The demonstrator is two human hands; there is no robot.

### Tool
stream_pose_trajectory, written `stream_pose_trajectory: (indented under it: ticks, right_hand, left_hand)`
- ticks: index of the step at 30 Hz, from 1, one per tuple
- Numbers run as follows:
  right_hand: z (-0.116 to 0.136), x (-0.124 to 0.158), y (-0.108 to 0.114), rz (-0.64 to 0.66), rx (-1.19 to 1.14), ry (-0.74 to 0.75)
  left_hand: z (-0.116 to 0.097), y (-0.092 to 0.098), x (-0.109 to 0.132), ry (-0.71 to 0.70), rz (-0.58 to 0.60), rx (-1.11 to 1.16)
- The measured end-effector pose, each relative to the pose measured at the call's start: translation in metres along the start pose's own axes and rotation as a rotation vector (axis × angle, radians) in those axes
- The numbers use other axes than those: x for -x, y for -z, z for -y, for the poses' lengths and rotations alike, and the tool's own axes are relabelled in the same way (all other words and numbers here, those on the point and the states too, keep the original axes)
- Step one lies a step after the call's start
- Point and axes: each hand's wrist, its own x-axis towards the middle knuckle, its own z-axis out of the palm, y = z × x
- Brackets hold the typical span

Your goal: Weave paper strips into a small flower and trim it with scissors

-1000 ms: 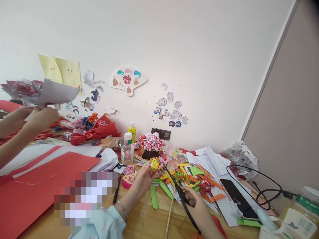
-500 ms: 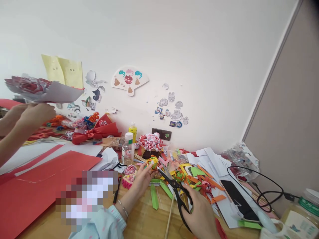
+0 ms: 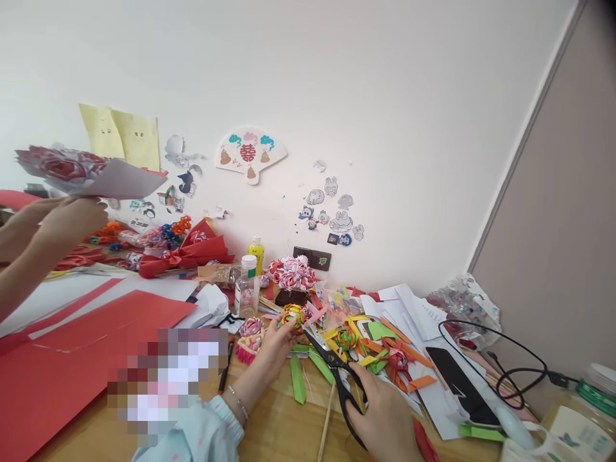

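Note:
Between the fingers of my left hand (image 3: 275,343) is a small yellow, green and orange paper flower (image 3: 292,316). My right hand (image 3: 385,410) grips black-handled scissors (image 3: 339,366) by the finger loops. Their blades point up and left, with the tips close beside the flower; whether they touch it I cannot tell. Just right of the blades lies another paper flower (image 3: 346,340) in green and orange. A red paper flower (image 3: 398,360) sits farther right. Green paper strips (image 3: 298,380) and a thin wooden stick (image 3: 328,417) lie on the table below the hands.
At left, another person's hands (image 3: 72,221) hold a wrapped bouquet (image 3: 91,172). Red paper sheets (image 3: 96,346) cover the table's left side. Bottles (image 3: 248,282) stand behind my left hand. A phone (image 3: 462,386), a black cable (image 3: 520,372) and a jar (image 3: 584,410) are at right.
The scissors have shifted slightly left and their blades are closer together beside the flower. My left hand has barely moved. The other person's bouquet has moved a little to the right.

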Motion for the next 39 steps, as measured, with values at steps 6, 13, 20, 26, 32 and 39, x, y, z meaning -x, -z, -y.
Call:
stream_pose_trajectory:
  ticks: [6, 13, 20, 26, 32, 39]
  right_hand:
    - [-0.0004, 0.0003, 0.0004, 0.012, 0.039, 0.005]
    - [0.0005, -0.0013, 0.0019, -0.008, 0.052, -0.001]
    - [-0.0013, -0.0019, 0.003, 0.033, 0.07, -0.052]
    - [0.001, -0.0037, 0.0056, 0.11, 0.064, -0.097]
    - [0.0019, -0.0034, 0.0068, 0.145, 0.052, -0.132]
    - [0.0003, -0.0023, 0.0049, 0.111, 0.06, -0.11]
  left_hand:
    - [-0.0028, -0.0034, 0.0044, -0.019, -0.004, -0.031]
    - [-0.0014, -0.0049, 0.0047, -0.032, 0.017, -0.072]
    - [-0.0019, -0.0061, 0.0041, -0.033, 0.063, -0.03]
    - [-0.0022, -0.0056, 0.0055, -0.017, 0.085, -0.016]
    - [-0.0021, -0.006, 0.0059, -0.016, 0.082, -0.012]
    - [-0.0038, -0.0065, 0.0066, 0.003, 0.075, -0.018]
